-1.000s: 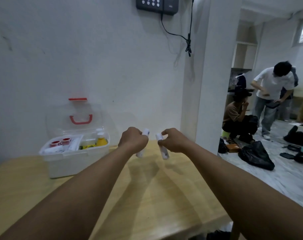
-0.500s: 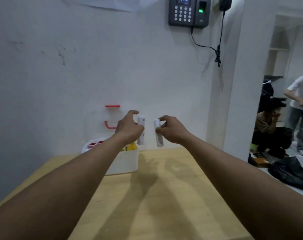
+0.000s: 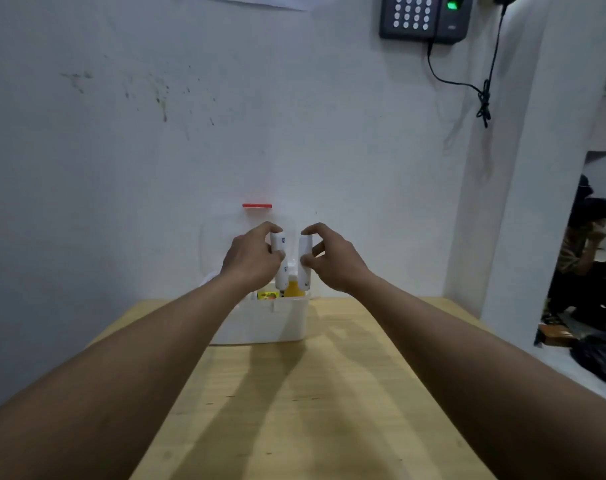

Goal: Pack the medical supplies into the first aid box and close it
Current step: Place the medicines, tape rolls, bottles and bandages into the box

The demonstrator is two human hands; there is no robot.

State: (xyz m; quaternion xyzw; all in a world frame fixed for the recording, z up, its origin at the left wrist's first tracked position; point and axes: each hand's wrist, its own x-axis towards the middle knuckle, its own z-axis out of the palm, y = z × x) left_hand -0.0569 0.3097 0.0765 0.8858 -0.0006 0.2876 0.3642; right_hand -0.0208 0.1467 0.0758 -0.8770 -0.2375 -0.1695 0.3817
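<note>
Two bare forearms reach forward from the bottom corners over the wooden counter [image 3: 294,410], throwing long shadows across its bare surface. At their far ends the hands meet above the first aid box [image 3: 267,320], a white open container standing at the back of the counter against the wall.

The left hand [image 3: 251,259] is closed around a white tube [image 3: 280,263], its grip wrapped about the upper half with the index finger curled over the top. The tube stands nearly upright, and its lower end hangs below the hand, just above the rim of the box. The right hand [image 3: 332,259] pinches a second white tube [image 3: 305,263] between thumb and fingers, holding it by its upper part from the right side. This tube is also upright, and its lower end dips toward the right part of the box. The two tubes hang side by side, close but apart.

Inside the box, under the tubes, an orange bottle [image 3: 293,289] and a yellow packet [image 3: 267,294] show above the rim. Behind the hands the clear lid [image 3: 225,244] stands raised, with a red latch [image 3: 257,205] at its top edge. Farther up the white wall [image 3: 156,133] hangs a dark keypad unit [image 3: 424,17] with a green light and a black cable [image 3: 481,95] trailing down. At the right, past the wall's corner, a crouching person [image 3: 585,251] is partly in view.
</note>
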